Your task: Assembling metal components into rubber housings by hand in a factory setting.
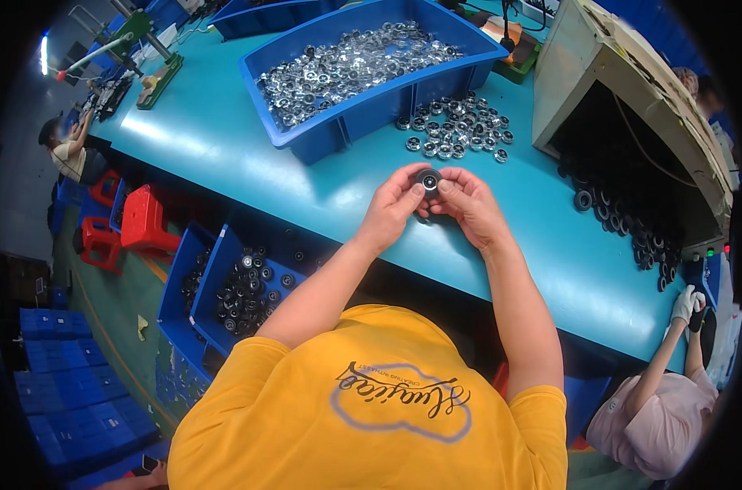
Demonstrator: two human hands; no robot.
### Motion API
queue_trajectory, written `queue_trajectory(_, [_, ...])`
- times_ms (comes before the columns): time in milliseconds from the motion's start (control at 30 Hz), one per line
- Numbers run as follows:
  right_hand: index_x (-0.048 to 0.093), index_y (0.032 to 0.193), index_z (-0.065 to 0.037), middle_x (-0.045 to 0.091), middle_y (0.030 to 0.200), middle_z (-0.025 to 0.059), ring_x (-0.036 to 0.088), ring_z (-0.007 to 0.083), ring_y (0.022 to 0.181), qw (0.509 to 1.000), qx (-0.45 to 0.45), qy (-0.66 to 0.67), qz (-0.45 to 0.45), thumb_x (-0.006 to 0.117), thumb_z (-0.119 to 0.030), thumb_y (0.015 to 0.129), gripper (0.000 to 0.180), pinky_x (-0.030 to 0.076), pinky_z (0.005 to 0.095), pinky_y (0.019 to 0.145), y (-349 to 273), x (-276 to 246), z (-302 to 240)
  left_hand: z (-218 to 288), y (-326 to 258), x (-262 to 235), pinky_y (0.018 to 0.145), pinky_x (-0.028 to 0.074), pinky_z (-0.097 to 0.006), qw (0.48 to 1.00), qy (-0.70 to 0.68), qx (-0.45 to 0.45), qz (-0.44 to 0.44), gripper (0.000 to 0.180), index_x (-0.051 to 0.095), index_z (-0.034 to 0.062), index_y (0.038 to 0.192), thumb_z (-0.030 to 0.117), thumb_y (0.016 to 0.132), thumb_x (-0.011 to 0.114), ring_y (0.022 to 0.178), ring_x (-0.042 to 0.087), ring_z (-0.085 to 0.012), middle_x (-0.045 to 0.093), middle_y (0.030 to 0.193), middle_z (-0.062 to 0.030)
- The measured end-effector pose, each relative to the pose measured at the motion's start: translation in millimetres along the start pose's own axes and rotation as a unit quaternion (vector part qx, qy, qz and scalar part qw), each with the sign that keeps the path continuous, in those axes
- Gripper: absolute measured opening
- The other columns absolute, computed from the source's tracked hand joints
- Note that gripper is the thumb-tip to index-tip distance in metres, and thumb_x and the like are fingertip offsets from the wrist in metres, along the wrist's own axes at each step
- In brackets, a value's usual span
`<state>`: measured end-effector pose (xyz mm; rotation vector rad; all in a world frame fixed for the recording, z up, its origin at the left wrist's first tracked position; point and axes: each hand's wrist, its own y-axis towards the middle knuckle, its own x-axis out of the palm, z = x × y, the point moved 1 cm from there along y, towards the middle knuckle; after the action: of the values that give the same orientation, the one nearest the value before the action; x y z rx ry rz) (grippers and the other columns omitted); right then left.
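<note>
Between my two hands, just above the near edge of the teal table, is a small black wheel (427,181) with a shiny metal hub. My left hand (394,204) pinches its left side, thumb on the face. The fingers of my right hand (469,202) close on its right side. Something small and dark shows under the wheel between my fingers, too hidden to name. Beyond my hands lies a loose group of silver hubs with dark centres (461,126). Behind them a large blue bin (330,135) holds a heap of similar hubs.
Black rubber rings (616,216) spill from a beige open-sided box (579,77) at the right. Below the table's left edge, a blue crate (211,286) holds wheels. Red stools (149,219) stand at the left. A green hand press (160,80) stands far left. A gloved co-worker (657,416) works at the right.
</note>
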<state>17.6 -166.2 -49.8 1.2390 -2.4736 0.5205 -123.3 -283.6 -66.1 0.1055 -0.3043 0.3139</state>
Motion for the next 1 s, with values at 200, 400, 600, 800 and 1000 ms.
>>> queue_trajectory(200, [0.063,0.117,0.0,0.069,0.102,0.0072,0.067,0.0131,0.086,0.998,0.009,-0.055,0.03,0.069,-0.023,0.099,0.029,0.058,0.0267,0.079,0.6,2.3,-0.8,5.8,-1.1,9.9,0.071,0.051,-0.024,0.993,0.107,0.033,0.032,0.033,0.061,0.0026,0.134,0.017,0.106,0.055,0.08,0.058,-0.009,0.063,0.105,-0.0027])
queue_trajectory(400, [0.068,0.108,-0.001,0.07,0.096,0.0053,0.067,0.0136,0.084,0.999,0.032,-0.038,0.0,0.068,-0.026,0.099,0.027,0.057,0.028,0.077,0.2,-5.2,2.2,5.9,-2.9,7.8,0.067,0.048,-0.023,0.986,0.159,0.039,0.031,0.028,0.065,0.0044,0.129,0.016,0.105,0.056,0.075,0.053,-0.0066,0.061,0.099,-0.0006])
queue_trajectory(600, [0.066,0.11,-0.001,0.07,0.098,0.0062,0.067,0.0138,0.084,0.998,0.037,-0.049,0.008,0.068,-0.028,0.099,0.029,0.057,0.0279,0.075,0.7,-3.6,-0.4,-0.2,-3.5,10.2,0.067,0.047,-0.023,0.99,0.11,0.019,0.091,0.022,0.067,0.0034,0.119,0.016,0.105,0.056,0.075,0.054,-0.0079,0.06,0.092,-0.0007])
queue_trajectory(800, [0.058,0.119,0.0,0.069,0.097,0.0064,0.067,0.013,0.085,0.997,-0.006,-0.074,0.028,0.069,-0.021,0.098,0.032,0.059,0.0283,0.072,-1.0,3.2,-2.7,8.2,-6.2,13.0,0.07,0.046,-0.024,0.92,0.334,0.196,0.057,0.025,0.066,0.0048,0.122,0.017,0.109,0.049,0.075,0.054,-0.0094,0.06,0.093,-0.0001])
queue_trajectory(1000, [0.056,0.118,-0.001,0.069,0.097,0.007,0.067,0.012,0.085,0.997,-0.043,-0.037,0.046,0.069,-0.015,0.099,0.027,0.059,0.0277,0.071,0.2,5.2,5.5,6.6,-6.0,15.4,0.078,0.05,-0.03,0.956,0.256,0.123,0.078,0.023,0.065,0.0041,0.122,0.015,0.105,0.054,0.088,0.061,-0.0178,0.061,0.096,-0.0072])
